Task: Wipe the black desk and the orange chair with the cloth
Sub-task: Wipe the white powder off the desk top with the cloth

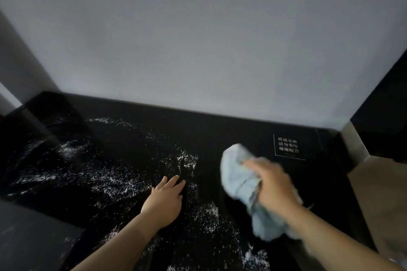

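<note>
The glossy black desk [141, 138] stretches across the lower half of the view, speckled with white powder or droplets across its left and middle. My right hand [272, 185] grips a bunched light blue cloth [236, 174] over the desk's right part; the hand and cloth are blurred. My left hand [165, 199] rests flat on the desk near the middle, fingers straight and pointing away from me. The orange chair is not in view.
A grey wall [198, 39] rises right behind the desk. A small white-framed notice with white characters [288, 147] is printed on the desk's far right. A dark panel [383, 121] stands at the right, with brown floor [378, 200] beyond the desk's right edge.
</note>
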Tool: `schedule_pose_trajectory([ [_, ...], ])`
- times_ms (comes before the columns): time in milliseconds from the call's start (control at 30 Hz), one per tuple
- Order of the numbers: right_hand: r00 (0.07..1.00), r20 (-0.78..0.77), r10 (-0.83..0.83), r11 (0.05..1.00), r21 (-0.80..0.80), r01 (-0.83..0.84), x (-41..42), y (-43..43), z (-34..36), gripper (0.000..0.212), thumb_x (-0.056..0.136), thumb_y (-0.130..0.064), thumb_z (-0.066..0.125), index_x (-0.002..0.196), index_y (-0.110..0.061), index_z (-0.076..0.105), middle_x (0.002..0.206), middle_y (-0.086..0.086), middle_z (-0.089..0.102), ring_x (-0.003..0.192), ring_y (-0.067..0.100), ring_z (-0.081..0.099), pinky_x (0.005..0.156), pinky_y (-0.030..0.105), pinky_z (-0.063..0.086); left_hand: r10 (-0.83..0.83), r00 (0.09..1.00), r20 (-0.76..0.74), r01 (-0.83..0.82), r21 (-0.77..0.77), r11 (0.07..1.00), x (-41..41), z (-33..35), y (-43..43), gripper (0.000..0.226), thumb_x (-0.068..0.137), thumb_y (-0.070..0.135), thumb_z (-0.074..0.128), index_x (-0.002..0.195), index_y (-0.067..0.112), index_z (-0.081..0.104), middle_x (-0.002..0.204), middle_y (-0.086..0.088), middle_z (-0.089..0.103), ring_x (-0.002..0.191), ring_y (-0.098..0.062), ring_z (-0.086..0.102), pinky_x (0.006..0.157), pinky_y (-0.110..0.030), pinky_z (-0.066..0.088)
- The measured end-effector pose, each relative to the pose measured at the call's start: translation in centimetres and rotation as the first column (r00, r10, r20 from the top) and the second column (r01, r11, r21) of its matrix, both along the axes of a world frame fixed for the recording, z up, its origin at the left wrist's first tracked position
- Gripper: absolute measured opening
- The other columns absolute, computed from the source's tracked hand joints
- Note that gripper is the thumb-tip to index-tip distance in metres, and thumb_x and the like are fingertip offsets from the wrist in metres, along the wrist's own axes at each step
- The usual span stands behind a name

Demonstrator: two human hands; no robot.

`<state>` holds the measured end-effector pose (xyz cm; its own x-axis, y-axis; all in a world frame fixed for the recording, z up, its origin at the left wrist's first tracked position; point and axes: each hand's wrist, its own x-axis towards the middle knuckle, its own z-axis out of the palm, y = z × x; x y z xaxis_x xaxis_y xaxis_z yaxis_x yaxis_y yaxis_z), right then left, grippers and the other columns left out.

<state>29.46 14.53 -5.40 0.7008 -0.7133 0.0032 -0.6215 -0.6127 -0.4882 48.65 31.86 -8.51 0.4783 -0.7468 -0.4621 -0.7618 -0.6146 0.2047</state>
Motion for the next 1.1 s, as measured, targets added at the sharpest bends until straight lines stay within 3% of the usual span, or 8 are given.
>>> schedule_pose_trajectory([
  [67, 0.947, -0.210, -0.244, 0.968, -0.111, 0.225, -2.1, -2.3, 0.0, 0.051, 0.085, -0.030, 0.051, 0.134, -0.043, 0.042, 0.141, -0.008, 0.039, 0.122, 0.025, 0.041, 0.097, 0.037, 0.037, -0.005, 1.000, -0.003, 0.005, -0.006, 1.000, -1.0, 0.1, 1.2, 0.050, 0.103, 0.023, 0.024, 0.151, 0.022, 0.012, 0.160, 0.005, 0.002, 0.147, -0.023, -0.003, 0.120, -0.042, 0.013],
  [167, 0.882, -0.406, -0.238, 0.970, -0.146, 0.195, -2.7, 0.0, -1.0, 0.060, 0.084, -0.035, 0.055, 0.137, -0.046, 0.029, 0.149, -0.010, 0.027, 0.127, 0.027, 0.031, 0.098, 0.041, 0.035, 0.027, 0.999, -0.032, -0.028, -0.036, 0.999, -2.3, 0.1, 2.4, 0.048, 0.103, 0.022, 0.025, 0.151, 0.021, 0.016, 0.160, 0.006, 0.004, 0.147, -0.020, -0.002, 0.120, -0.038, 0.013],
  [333, 0.973, -0.179, 0.147, 0.988, -0.024, -0.153, -0.3, 8.4, -1.7, 0.045, 0.087, -0.037, 0.041, 0.132, -0.046, 0.040, 0.143, -0.017, 0.038, 0.124, 0.021, 0.037, 0.099, 0.038, 0.031, 0.119, 0.990, -0.074, -0.129, -0.148, 0.981, -3.5, 0.0, 3.3, 0.047, 0.102, 0.016, 0.027, 0.148, 0.022, 0.027, 0.158, 0.006, 0.015, 0.147, -0.015, 0.004, 0.120, -0.036, 0.013],
  [433, 0.996, 0.082, -0.025, 0.993, 0.116, 0.015, -0.3, 6.1, 0.1, 0.037, 0.090, -0.026, 0.048, 0.125, -0.038, 0.053, 0.131, -0.007, 0.054, 0.113, 0.021, 0.053, 0.096, 0.036, 0.042, 0.150, 0.988, -0.033, -0.154, -0.182, 0.971, -4.4, 0.0, 3.6, 0.048, 0.101, 0.014, 0.028, 0.148, 0.024, 0.026, 0.158, 0.007, 0.016, 0.147, -0.014, 0.003, 0.120, -0.036, 0.012],
  [667, 0.846, -0.407, -0.345, 0.937, -0.090, 0.338, -10.4, 2.4, -0.5, 0.056, 0.087, -0.031, 0.047, 0.137, -0.050, 0.028, 0.150, -0.011, 0.022, 0.129, 0.026, 0.027, 0.102, 0.042, 0.030, 0.128, 0.991, 0.025, -0.121, -0.185, 0.975, -7.2, -0.2, 4.2, 0.050, 0.102, 0.021, 0.026, 0.151, 0.026, 0.015, 0.159, 0.010, 0.006, 0.147, -0.013, -0.005, 0.119, -0.036, 0.006],
  [933, 0.998, -0.052, 0.027, 0.990, 0.138, -0.020, -4.3, 11.6, -1.4, 0.042, 0.090, -0.035, 0.044, 0.130, -0.047, 0.044, 0.141, -0.017, 0.036, 0.126, 0.019, 0.032, 0.100, 0.038, 0.030, 0.155, 0.988, -0.005, -0.151, -0.239, 0.959, -8.4, -0.1, 4.4, 0.053, 0.100, 0.016, 0.030, 0.150, 0.027, 0.017, 0.158, 0.008, 0.012, 0.147, -0.016, 0.004, 0.119, -0.037, 0.016],
  [1033, 0.975, 0.100, -0.199, 0.977, 0.092, 0.190, -7.1, 7.8, -0.7, 0.049, 0.079, -0.033, 0.045, 0.127, -0.041, 0.052, 0.134, -0.004, 0.048, 0.118, 0.025, 0.047, 0.096, 0.038, 0.040, 0.162, 0.987, -0.014, -0.160, -0.253, 0.954, -8.6, 0.2, 5.0, 0.052, 0.101, 0.015, 0.029, 0.151, 0.026, 0.017, 0.158, 0.007, 0.011, 0.147, -0.016, 0.004, 0.119, -0.033, 0.016],
  [1100, 0.914, -0.103, -0.391, 0.920, -0.063, 0.387, -10.1, 4.4, -0.4, 0.052, 0.083, -0.033, 0.049, 0.134, -0.043, 0.041, 0.140, -0.002, 0.040, 0.120, 0.028, 0.043, 0.098, 0.039, 0.039, 0.163, 0.987, -0.011, -0.160, -0.255, 0.954, -8.8, 0.2, 5.2, 0.052, 0.101, 0.014, 0.029, 0.151, 0.025, 0.016, 0.158, 0.007, 0.011, 0.147, -0.015, 0.003, 0.119, -0.032, 0.016],
])
